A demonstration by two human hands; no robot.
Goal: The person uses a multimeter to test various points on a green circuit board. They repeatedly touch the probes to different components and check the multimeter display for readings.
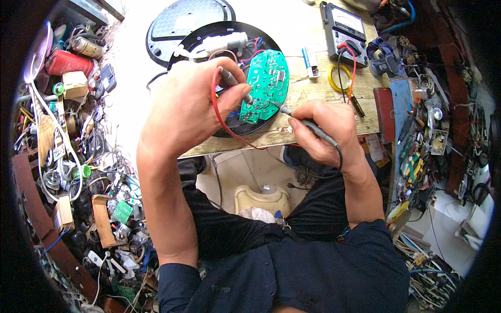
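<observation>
A green circuit board [269, 78] lies in an open round black housing [224, 29], with wires and a white cylindrical part [222, 43] beside it. My left hand [190, 104] is closed on a grey test probe [228, 78] with a red lead; its tip is over the board's left part. My right hand [326, 130] pinches another grey probe [317, 130] with a black lead. That probe's tip is at the board's lower right edge; whether it touches I cannot tell. Both leads seem to belong to the analog multimeter [345, 31] at the far right of the table.
A round grey cover [180, 23] lies behind the housing. Right of the board are a small box [310, 62], a yellow tape roll [339, 78] and a dark blue object [383, 57]. Heaped parts [99, 172] crowd the left; tools and scraps [425, 141] fill the right.
</observation>
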